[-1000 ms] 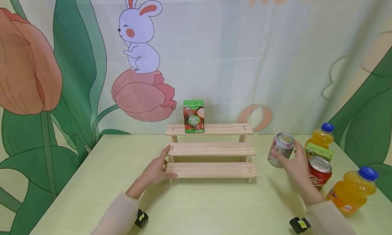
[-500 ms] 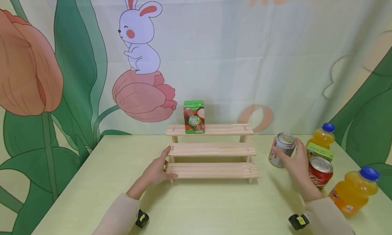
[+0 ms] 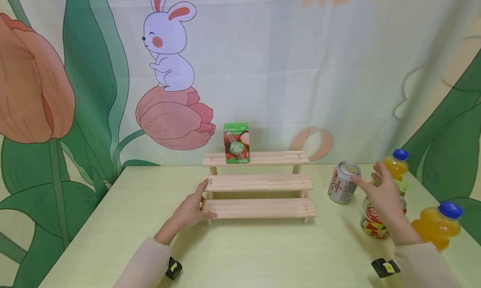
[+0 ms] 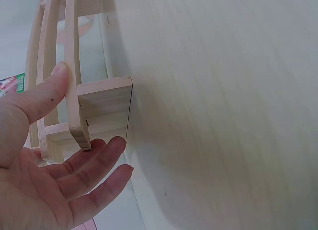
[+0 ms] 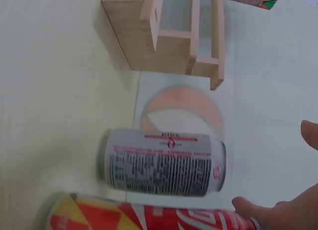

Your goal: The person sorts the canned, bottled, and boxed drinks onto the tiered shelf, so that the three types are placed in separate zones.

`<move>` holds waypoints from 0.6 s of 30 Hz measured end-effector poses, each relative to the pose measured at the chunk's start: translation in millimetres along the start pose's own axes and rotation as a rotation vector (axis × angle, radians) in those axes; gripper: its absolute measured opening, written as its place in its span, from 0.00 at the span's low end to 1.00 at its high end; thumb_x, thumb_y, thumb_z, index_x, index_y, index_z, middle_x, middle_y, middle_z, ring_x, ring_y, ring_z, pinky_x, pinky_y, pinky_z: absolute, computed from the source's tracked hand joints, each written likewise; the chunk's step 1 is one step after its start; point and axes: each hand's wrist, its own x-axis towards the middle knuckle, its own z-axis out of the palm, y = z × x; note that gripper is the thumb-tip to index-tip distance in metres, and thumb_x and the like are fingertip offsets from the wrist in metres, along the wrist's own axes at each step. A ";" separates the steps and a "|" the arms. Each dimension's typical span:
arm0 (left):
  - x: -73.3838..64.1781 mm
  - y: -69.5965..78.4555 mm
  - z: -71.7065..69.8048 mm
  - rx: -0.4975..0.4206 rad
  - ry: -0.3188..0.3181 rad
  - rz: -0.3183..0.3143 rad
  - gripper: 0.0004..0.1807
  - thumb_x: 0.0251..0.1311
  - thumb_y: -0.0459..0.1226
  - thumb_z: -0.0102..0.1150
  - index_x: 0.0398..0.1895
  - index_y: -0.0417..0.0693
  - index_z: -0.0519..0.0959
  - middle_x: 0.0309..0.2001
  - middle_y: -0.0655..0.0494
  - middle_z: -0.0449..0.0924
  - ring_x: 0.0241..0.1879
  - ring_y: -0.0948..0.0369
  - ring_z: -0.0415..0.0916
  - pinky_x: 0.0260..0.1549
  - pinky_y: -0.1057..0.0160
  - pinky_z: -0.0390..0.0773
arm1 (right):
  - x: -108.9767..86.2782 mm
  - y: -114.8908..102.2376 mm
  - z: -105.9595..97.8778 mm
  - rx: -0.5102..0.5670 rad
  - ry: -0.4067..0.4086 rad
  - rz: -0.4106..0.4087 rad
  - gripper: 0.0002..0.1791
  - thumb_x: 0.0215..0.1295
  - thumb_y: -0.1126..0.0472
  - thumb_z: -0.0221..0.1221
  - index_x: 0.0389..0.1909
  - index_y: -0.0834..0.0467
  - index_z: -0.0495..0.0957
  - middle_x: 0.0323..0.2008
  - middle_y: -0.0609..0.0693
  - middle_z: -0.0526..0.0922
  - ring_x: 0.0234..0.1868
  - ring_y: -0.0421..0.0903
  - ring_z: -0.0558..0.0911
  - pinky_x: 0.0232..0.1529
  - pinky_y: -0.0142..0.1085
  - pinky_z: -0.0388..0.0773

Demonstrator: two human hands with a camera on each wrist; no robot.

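Observation:
A three-tier wooden display stand [image 3: 259, 183] stands mid-table. My left hand [image 3: 191, 208] grips its left end; in the left wrist view the thumb [image 4: 52, 93] lies against a step's edge while the fingers reach round the end. To the right of the stand, a silver cola can [image 3: 343, 183] stands upright. My right hand [image 3: 387, 198] hovers with fingers apart between that can and a red cola can [image 3: 373, 225], which it partly covers. In the right wrist view, the silver can [image 5: 166, 163] and the red can [image 5: 144, 215] are side by side, beside the fingers.
A green-topped juice carton [image 3: 236, 144] stands on the top tier, towards the left. Behind my right hand are an orange-juice bottle [image 3: 395, 165] and a mostly hidden green carton [image 3: 402, 188]. Another orange-juice bottle [image 3: 437, 227] is near the right edge. A printed curtain [image 3: 263, 71] hangs behind.
My right hand has come off the silver can and moved right, over the red can, which now looks shifted left. The silver can stays in place. My left hand has not moved.

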 end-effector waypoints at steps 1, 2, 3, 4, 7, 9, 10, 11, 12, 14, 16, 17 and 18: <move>-0.2 0.1 0.0 0.000 0.000 0.001 0.55 0.41 0.37 0.72 0.70 0.43 0.46 0.37 0.43 0.75 0.29 0.57 0.70 0.27 0.61 0.72 | 1.5 1.6 -3.0 -0.010 0.003 -0.009 0.52 0.58 0.37 0.53 0.71 0.55 0.33 0.70 0.58 0.40 0.67 0.62 0.48 0.57 0.60 0.53; -0.4 0.1 -0.1 0.004 0.000 0.005 0.55 0.41 0.37 0.72 0.70 0.42 0.46 0.37 0.42 0.75 0.29 0.57 0.70 0.27 0.61 0.72 | 2.9 3.2 -6.0 -0.021 0.008 -0.017 0.52 0.58 0.37 0.53 0.71 0.56 0.34 0.70 0.59 0.41 0.67 0.62 0.49 0.56 0.60 0.54; -0.7 0.0 0.0 0.004 0.000 0.006 0.55 0.41 0.37 0.72 0.70 0.42 0.46 0.37 0.42 0.75 0.29 0.57 0.70 0.27 0.61 0.72 | 3.4 3.4 -8.8 -0.032 0.014 -0.024 0.51 0.58 0.38 0.53 0.71 0.56 0.36 0.70 0.60 0.43 0.66 0.62 0.50 0.56 0.60 0.55; -0.9 0.1 0.1 0.005 0.001 0.007 0.55 0.41 0.37 0.72 0.70 0.42 0.46 0.37 0.43 0.75 0.29 0.57 0.70 0.27 0.61 0.72 | 3.5 3.3 -11.3 -0.043 0.018 -0.024 0.51 0.58 0.38 0.53 0.71 0.57 0.37 0.69 0.60 0.44 0.66 0.62 0.51 0.56 0.59 0.55; -0.7 -0.4 0.4 0.004 0.003 0.010 0.55 0.41 0.37 0.72 0.70 0.42 0.46 0.37 0.43 0.75 0.30 0.57 0.70 0.28 0.61 0.72 | 4.9 4.6 -19.0 -0.062 0.017 -0.030 0.48 0.60 0.40 0.53 0.70 0.61 0.42 0.68 0.64 0.49 0.65 0.65 0.52 0.55 0.60 0.56; -0.1 -0.7 0.6 0.001 0.003 0.009 0.55 0.41 0.37 0.72 0.70 0.43 0.46 0.37 0.43 0.75 0.29 0.58 0.70 0.27 0.62 0.72 | 6.7 7.2 -23.0 -0.126 0.033 -0.009 0.47 0.59 0.37 0.52 0.70 0.59 0.45 0.67 0.63 0.53 0.64 0.62 0.56 0.55 0.51 0.64; 0.3 -0.9 0.7 0.000 0.004 0.010 0.55 0.41 0.37 0.72 0.70 0.42 0.46 0.37 0.43 0.75 0.29 0.58 0.70 0.27 0.62 0.72 | 8.3 9.5 -25.3 -0.128 0.033 -0.006 0.47 0.58 0.37 0.52 0.70 0.58 0.46 0.67 0.63 0.54 0.64 0.62 0.57 0.54 0.51 0.65; 0.4 -0.9 0.7 -0.002 0.003 0.012 0.55 0.41 0.37 0.72 0.70 0.42 0.46 0.37 0.43 0.75 0.29 0.58 0.70 0.27 0.62 0.71 | 11.1 13.4 -27.6 -0.120 0.034 -0.013 0.47 0.58 0.37 0.53 0.70 0.59 0.47 0.66 0.64 0.55 0.64 0.63 0.57 0.54 0.52 0.65; 0.5 -1.1 0.8 -0.002 0.003 0.015 0.55 0.41 0.37 0.72 0.70 0.42 0.46 0.37 0.43 0.75 0.29 0.58 0.70 0.27 0.62 0.71 | 13.4 16.9 -29.6 -0.125 0.037 -0.014 0.47 0.57 0.37 0.53 0.70 0.58 0.48 0.66 0.63 0.56 0.63 0.63 0.58 0.53 0.52 0.65; 0.6 -1.4 1.0 -0.002 0.003 0.019 0.55 0.41 0.37 0.72 0.70 0.42 0.46 0.37 0.43 0.75 0.29 0.58 0.70 0.26 0.62 0.71 | 18.7 25.2 -32.8 -0.157 0.053 -0.008 0.48 0.55 0.34 0.53 0.70 0.55 0.49 0.65 0.62 0.58 0.62 0.61 0.60 0.52 0.50 0.67; 0.9 -2.0 1.1 -0.001 0.004 0.018 0.55 0.41 0.37 0.72 0.70 0.42 0.46 0.37 0.43 0.75 0.29 0.58 0.70 0.27 0.62 0.72 | 23.2 33.1 -36.1 -0.139 0.057 -0.017 0.48 0.54 0.34 0.54 0.70 0.54 0.50 0.64 0.63 0.59 0.62 0.63 0.60 0.52 0.57 0.63; 1.0 -2.3 1.3 -0.001 0.003 0.018 0.55 0.40 0.37 0.73 0.70 0.42 0.46 0.37 0.43 0.75 0.29 0.58 0.70 0.27 0.62 0.72 | 24.9 36.6 -37.2 -0.159 0.067 -0.014 0.49 0.53 0.32 0.54 0.70 0.54 0.51 0.64 0.63 0.59 0.61 0.62 0.61 0.52 0.57 0.64; 1.2 -2.6 1.5 0.000 0.003 0.018 0.55 0.40 0.37 0.73 0.70 0.42 0.46 0.37 0.43 0.75 0.29 0.58 0.70 0.27 0.62 0.72 | 25.5 38.4 -38.3 -0.163 0.071 -0.010 0.49 0.52 0.32 0.54 0.70 0.53 0.51 0.64 0.63 0.59 0.61 0.62 0.61 0.52 0.57 0.64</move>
